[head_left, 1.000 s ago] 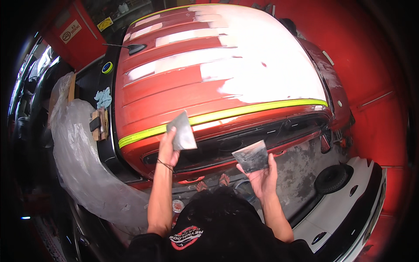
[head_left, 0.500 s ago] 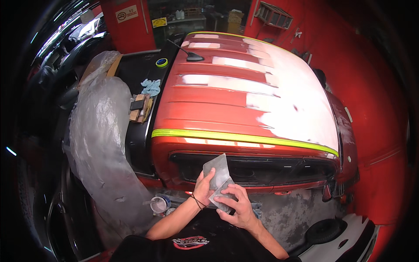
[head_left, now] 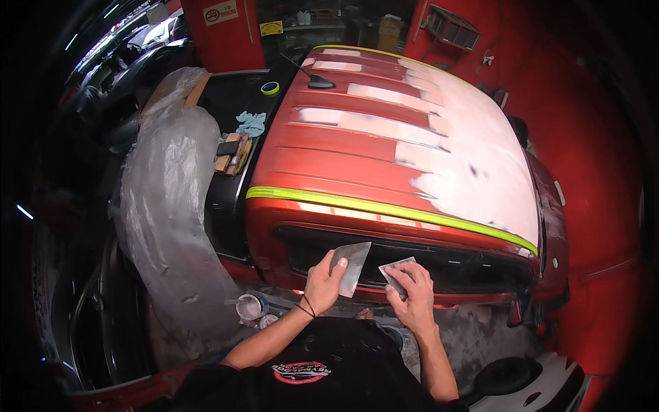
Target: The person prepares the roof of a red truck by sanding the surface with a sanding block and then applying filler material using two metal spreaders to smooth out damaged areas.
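My left hand (head_left: 322, 283) grips a thin, flat grey putty spreader (head_left: 355, 266) between thumb and fingers, its blade tilted upward. In my right hand (head_left: 414, 296) is a second grey spreader (head_left: 388, 272), smaller in view and partly covered by my fingers. The two spreaders are apart, both held in front of the side window (head_left: 453, 264) of a red vehicle. Beyond them lies its roof (head_left: 329, 161), red with pale pink-white patches, edged by yellow-green tape (head_left: 384, 211).
An open can (head_left: 251, 306) with a handle in it stands low at the left. Clear plastic sheeting (head_left: 168, 185) drapes the truck bed. Sanding blocks (head_left: 232, 154), a blue cloth (head_left: 251, 123) and a tape roll (head_left: 270, 88) rest there. An antenna (head_left: 320, 82) rises from the roof.
The two spreaders were touching and have separated. My right hand has moved right and up with its spreader; the left one has turned, showing more of its face. The view has shifted slightly.
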Available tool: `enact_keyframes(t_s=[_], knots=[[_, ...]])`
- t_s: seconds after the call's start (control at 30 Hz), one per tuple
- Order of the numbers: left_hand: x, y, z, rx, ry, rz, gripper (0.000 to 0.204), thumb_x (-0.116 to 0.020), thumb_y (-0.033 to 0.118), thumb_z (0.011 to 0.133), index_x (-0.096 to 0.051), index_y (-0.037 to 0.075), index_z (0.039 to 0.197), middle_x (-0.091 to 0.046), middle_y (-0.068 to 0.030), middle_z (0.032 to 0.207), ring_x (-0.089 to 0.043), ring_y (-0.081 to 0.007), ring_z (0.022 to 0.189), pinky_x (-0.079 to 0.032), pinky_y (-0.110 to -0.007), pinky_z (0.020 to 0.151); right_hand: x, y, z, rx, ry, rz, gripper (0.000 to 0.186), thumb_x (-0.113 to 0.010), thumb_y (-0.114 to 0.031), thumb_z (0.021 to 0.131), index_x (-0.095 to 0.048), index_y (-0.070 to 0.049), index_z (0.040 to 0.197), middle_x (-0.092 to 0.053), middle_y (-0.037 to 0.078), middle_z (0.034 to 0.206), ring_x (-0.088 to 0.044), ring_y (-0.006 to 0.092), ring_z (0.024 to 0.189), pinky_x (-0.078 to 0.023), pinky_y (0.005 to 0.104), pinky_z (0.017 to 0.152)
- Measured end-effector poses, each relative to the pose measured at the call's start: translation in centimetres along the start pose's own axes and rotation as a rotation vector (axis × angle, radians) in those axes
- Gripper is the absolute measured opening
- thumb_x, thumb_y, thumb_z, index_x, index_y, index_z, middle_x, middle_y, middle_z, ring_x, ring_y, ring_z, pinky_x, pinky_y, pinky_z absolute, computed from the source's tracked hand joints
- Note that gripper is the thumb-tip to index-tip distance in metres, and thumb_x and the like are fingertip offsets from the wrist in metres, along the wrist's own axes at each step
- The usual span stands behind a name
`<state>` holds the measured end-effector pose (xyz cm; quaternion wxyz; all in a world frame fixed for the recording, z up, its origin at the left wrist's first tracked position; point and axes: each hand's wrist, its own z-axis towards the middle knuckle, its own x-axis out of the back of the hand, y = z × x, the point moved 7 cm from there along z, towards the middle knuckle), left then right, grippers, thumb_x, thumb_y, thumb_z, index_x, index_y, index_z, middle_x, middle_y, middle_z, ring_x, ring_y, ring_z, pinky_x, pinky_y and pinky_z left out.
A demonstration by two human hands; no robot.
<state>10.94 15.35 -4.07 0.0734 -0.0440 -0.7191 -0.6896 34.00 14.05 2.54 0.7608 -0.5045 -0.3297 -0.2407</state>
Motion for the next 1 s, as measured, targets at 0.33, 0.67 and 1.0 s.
enact_keyframes(t_s=[0.33,0.67,1.0], knots=[[-5.9,5.6,2.1,-0.156,0.081,-0.003,0.028,-0.064,0.02,0.111,-0.069,0.0,0.129,-0.078,-0.0206,0.096,-0.079,-0.0274,0.087,-0.059,-0.039,0.079,-0.3,-1.1,-1.9,0.146,-0.131,0.028,0.037,-0.08,-0.022,0.086,-0.079,-0.017,0.122,-0.07,0.005,0.123,-0.063,0.0321,0.125,-0.044,0.052,0.105],[-8.3,1.1,4.0,0.371,0.1,-1.018,0.04,-0.061,0.027,0.114,-0.052,0.01,0.15,-0.066,-0.0061,0.135,-0.071,-0.0179,0.119,-0.062,-0.04,0.099,3.2,-1.6,-0.3,0.21,-0.038,0.536,0.047,-0.084,-0.013,0.081,-0.08,-0.015,0.127,-0.067,0.011,0.135,-0.056,0.0394,0.139,-0.044,0.0539,0.118],[-7.7,2.8,5.0,0.271,0.066,-1.071,0.043,-0.066,0.02,0.112,-0.053,0.009,0.151,-0.067,-0.0051,0.137,-0.07,-0.0185,0.121,-0.061,-0.042,0.101,3.4,7.0,-1.6,0.038,-0.043,0.205,0.042,-0.082,-0.009,0.082,-0.081,-0.01,0.123,-0.068,0.013,0.134,-0.059,0.0395,0.136,-0.046,0.0518,0.114]])
